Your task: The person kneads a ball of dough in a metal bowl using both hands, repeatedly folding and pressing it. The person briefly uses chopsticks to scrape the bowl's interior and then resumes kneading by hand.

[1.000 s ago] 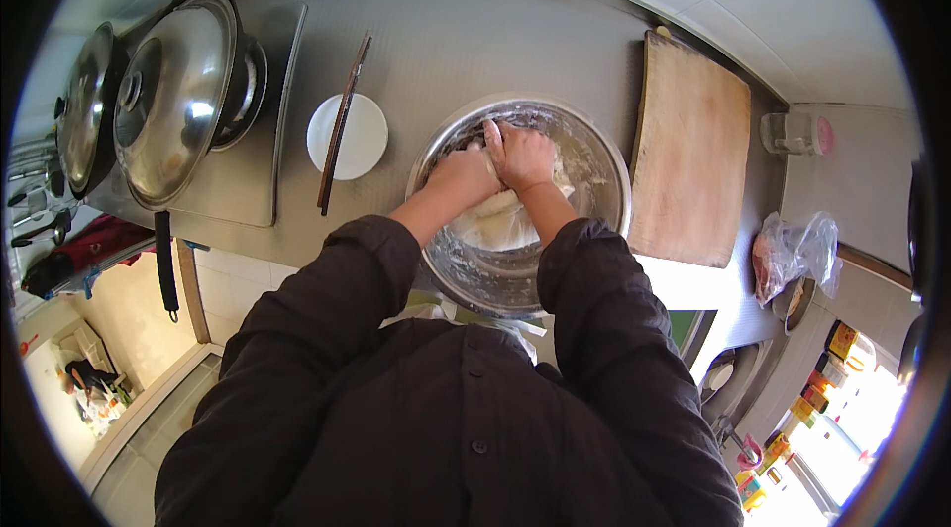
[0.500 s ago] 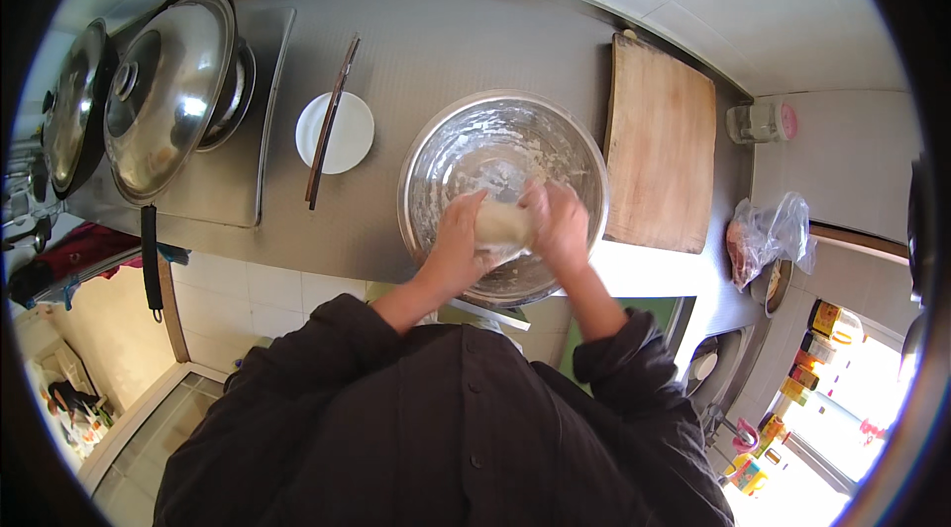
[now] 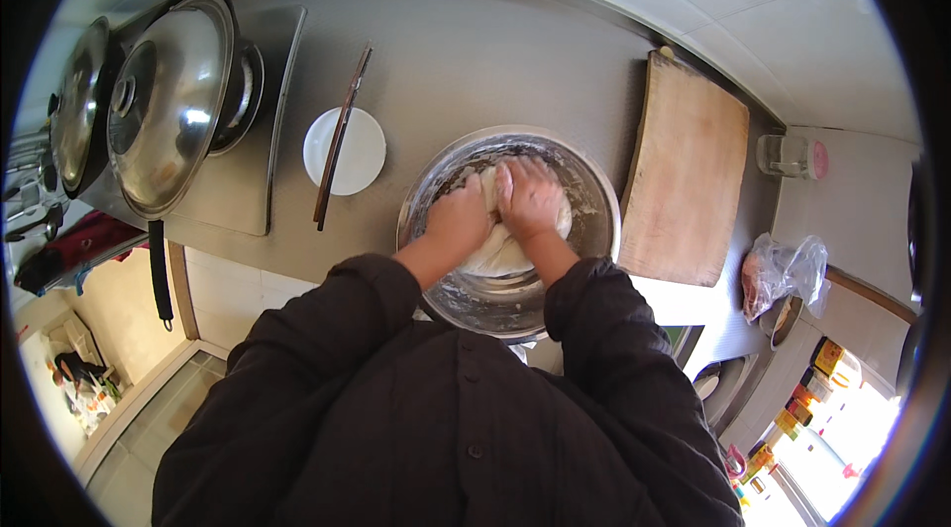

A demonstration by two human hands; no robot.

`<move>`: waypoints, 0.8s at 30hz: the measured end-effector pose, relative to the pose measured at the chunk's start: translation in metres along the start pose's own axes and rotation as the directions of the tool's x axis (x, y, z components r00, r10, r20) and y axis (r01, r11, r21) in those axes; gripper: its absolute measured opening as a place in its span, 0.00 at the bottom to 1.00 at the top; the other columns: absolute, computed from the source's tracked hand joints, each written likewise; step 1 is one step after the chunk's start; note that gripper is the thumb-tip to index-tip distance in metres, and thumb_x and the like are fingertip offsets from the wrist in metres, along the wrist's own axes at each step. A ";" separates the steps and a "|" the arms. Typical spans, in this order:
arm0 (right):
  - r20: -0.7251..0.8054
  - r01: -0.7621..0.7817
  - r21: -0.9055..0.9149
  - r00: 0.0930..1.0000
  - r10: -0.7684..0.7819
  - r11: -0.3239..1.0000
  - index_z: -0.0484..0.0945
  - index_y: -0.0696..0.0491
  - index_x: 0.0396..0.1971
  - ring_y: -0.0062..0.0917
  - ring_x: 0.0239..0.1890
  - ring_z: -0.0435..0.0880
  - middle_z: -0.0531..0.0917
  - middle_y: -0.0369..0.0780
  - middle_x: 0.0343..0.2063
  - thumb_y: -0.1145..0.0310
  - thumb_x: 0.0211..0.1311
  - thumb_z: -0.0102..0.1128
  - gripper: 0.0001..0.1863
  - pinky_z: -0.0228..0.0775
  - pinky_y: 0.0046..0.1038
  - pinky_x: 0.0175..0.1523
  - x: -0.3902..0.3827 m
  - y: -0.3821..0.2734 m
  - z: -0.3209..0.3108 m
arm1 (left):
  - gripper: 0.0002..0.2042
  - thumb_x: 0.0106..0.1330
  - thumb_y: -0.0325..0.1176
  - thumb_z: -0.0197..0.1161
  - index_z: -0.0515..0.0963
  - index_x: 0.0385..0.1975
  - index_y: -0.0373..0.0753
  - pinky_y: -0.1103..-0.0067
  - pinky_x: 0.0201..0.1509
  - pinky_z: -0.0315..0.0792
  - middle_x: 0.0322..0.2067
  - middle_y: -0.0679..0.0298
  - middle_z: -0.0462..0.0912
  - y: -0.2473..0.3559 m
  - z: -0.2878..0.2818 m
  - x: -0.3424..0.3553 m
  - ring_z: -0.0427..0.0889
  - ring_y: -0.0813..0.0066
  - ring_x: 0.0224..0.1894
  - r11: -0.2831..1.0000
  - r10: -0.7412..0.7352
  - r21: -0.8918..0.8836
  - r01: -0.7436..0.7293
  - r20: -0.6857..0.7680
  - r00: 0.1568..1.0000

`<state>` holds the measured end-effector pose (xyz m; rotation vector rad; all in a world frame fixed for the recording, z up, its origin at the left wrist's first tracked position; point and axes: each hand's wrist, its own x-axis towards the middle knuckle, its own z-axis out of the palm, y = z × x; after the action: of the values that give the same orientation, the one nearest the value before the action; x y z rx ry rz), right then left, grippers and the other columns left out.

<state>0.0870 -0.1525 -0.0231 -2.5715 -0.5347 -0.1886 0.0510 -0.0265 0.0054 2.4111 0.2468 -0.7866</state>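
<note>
A steel mixing bowl [image 3: 603,233] with floury residue on its walls holds a lump of pale dough [image 3: 498,256]. Both of my hands are inside it, pressing on the dough. My left hand [image 3: 458,220] has its fingers curled into the dough's left part. My right hand [image 3: 528,197] lies on the upper right part, fingers bent over it and slightly blurred. The dough is partly hidden under my hands.
Left of the bowl, chopsticks [image 3: 342,131] rest across a white bowl [image 3: 367,156]. Two lidded pans [image 3: 163,101] stand at far left. A wooden board [image 3: 684,170] lies to the right, with a glass jar [image 3: 788,156] and a plastic bag [image 3: 783,274] beyond it.
Half a second ago both hands held the dough lifted toward the bowl's near side; now they press it down farther back in the bowl. The view has shifted slightly.
</note>
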 end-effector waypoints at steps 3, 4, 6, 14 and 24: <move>0.018 -0.064 0.039 0.998 0.063 0.997 0.77 0.50 0.25 0.38 0.31 0.79 0.79 0.41 0.25 0.60 0.61 0.49 0.12 0.71 0.37 0.36 0.019 0.002 0.003 | 0.24 0.55 0.45 0.63 0.67 0.42 0.31 0.60 0.42 0.74 0.32 0.42 0.80 -0.009 0.003 0.023 0.80 0.46 0.38 0.999 0.053 0.003 -0.053 -0.069 0.996; 0.033 -0.104 0.022 0.994 0.103 0.994 0.76 0.50 0.24 0.38 0.29 0.79 0.79 0.42 0.24 0.59 0.61 0.49 0.13 0.71 0.37 0.34 0.022 0.003 0.003 | 0.24 0.55 0.46 0.63 0.68 0.42 0.30 0.61 0.42 0.74 0.33 0.42 0.80 -0.006 -0.002 0.026 0.80 0.46 0.39 0.998 0.064 0.007 -0.064 -0.068 0.996; 0.039 -0.128 0.031 0.991 0.127 0.991 0.76 0.51 0.23 0.40 0.29 0.79 0.79 0.44 0.24 0.59 0.63 0.47 0.15 0.70 0.38 0.34 0.023 0.003 0.003 | 0.29 0.53 0.51 0.64 0.68 0.42 0.31 0.61 0.42 0.74 0.34 0.44 0.80 -0.005 -0.010 0.024 0.80 0.46 0.38 0.996 0.088 0.017 -0.087 -0.062 0.994; -0.016 -0.307 0.411 0.939 0.343 0.858 0.76 0.58 0.27 0.43 0.33 0.73 0.76 0.45 0.25 0.63 0.63 0.44 0.15 0.64 0.41 0.42 -0.064 -0.016 -0.064 | 0.43 0.41 0.44 0.76 0.61 0.58 0.35 0.67 0.62 0.61 0.57 0.44 0.61 0.003 -0.012 -0.068 0.64 0.51 0.60 0.849 0.377 -0.403 -0.343 0.008 0.926; 0.103 -0.052 0.018 0.993 0.050 0.998 0.73 0.51 0.31 0.39 0.39 0.73 0.76 0.42 0.32 0.59 0.54 0.51 0.11 0.60 0.43 0.45 -0.059 -0.024 -0.034 | 0.32 0.46 0.33 0.68 0.64 0.53 0.37 0.62 0.51 0.69 0.50 0.44 0.66 0.001 0.030 -0.064 0.70 0.45 0.49 0.961 0.273 0.024 -0.275 -0.213 0.938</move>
<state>0.0222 -0.1703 0.0037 -2.5825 -0.5044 -0.0335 -0.0146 -0.0444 0.0236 2.4546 -0.0061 -0.3992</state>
